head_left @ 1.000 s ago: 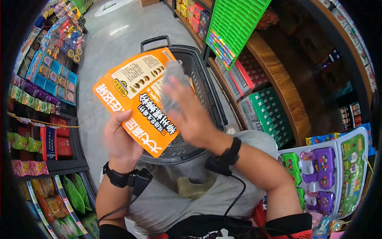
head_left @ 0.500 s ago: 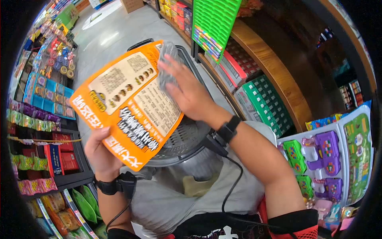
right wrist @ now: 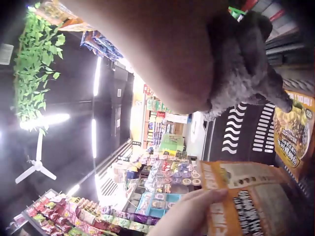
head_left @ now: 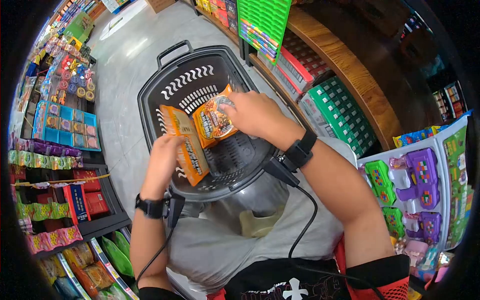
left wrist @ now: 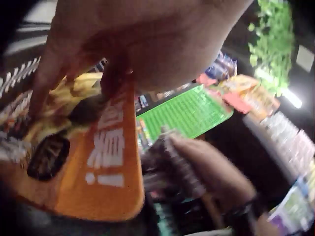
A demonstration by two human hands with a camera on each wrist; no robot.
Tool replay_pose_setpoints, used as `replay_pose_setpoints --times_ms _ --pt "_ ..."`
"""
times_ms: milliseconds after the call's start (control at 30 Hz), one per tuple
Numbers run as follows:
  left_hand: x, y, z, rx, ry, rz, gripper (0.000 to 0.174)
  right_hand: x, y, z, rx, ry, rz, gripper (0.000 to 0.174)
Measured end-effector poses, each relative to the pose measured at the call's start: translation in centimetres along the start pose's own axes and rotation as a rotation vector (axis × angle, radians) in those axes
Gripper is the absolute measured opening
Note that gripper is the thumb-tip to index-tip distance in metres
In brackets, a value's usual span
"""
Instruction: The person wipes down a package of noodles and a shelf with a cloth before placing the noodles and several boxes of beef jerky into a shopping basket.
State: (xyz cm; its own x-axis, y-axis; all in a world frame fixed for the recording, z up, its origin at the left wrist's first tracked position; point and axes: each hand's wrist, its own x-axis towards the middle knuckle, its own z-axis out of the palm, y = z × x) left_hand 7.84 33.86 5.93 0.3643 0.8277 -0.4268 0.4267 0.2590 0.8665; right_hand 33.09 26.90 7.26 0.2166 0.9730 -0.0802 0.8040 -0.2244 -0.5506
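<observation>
Over the black basket (head_left: 145,100), my left hand (head_left: 164,159) grips an orange package (head_left: 192,155) by its left edge, its printed back facing right. In the left wrist view the fingers spread across the front of the orange package (left wrist: 115,167). My right hand (head_left: 257,114) holds a grey cloth (head_left: 223,103) bunched in its fingers, at the right side of a second orange package (head_left: 212,122) inside the basket. The right wrist view shows the grey cloth (right wrist: 248,64) above the basket's slotted wall; whether it touches the second package (right wrist: 293,130) I cannot tell.
Shelves with snacks and a blue tray (head_left: 67,125) line the left. At the right are a green rack (head_left: 262,22), green and red boxes (head_left: 340,120), a wooden shelf (head_left: 345,60) and a toy display (head_left: 425,190). The basket stands before the person's knees.
The package in my left hand has gone down into the basket area and tilted edge-on. My right hand with the cloth has moved away from it, rightward, and the second package has come into view.
</observation>
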Motion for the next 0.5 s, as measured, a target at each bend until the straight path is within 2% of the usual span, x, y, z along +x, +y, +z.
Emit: replay_pose_setpoints --times_ms 67,167,267,300,333,400,467,500 --pt "4.2 -5.3 -0.2 0.553 0.042 0.153 0.031 -0.4 -0.2 0.0 0.021 -0.014 0.000 0.041" --pt "4.0 -4.6 3.4 0.328 -0.093 -0.199 0.033 -0.5 0.0 -0.1 0.053 -0.010 -0.038 0.038" --pt "5.2 -7.4 5.7 0.291 -0.268 -0.051 0.030 -0.2 0.6 0.2 0.059 0.026 -0.109 0.037" --pt "6.8 -9.7 6.3 0.374 -0.309 0.098 0.026 0.0 0.6 -0.3 0.073 0.047 -0.101 0.038" --pt "5.4 -8.5 7.5 0.497 -0.243 0.385 0.026 0.1 0.8 -0.9 0.089 0.069 -0.093 0.038" --pt "2.7 -6.0 9.2 0.510 -0.366 0.384 0.025 0.4 1.7 -2.0 0.203 0.162 -0.068 0.039" --pt "0.8 -5.6 10.5 0.568 -0.416 0.663 0.025 -0.1 2.5 -4.3 0.250 0.306 -0.037 0.040" --pt "0.3 -5.7 10.9 0.698 -0.447 0.658 0.023 -1.0 2.7 -6.0 0.234 0.398 -0.013 0.041"
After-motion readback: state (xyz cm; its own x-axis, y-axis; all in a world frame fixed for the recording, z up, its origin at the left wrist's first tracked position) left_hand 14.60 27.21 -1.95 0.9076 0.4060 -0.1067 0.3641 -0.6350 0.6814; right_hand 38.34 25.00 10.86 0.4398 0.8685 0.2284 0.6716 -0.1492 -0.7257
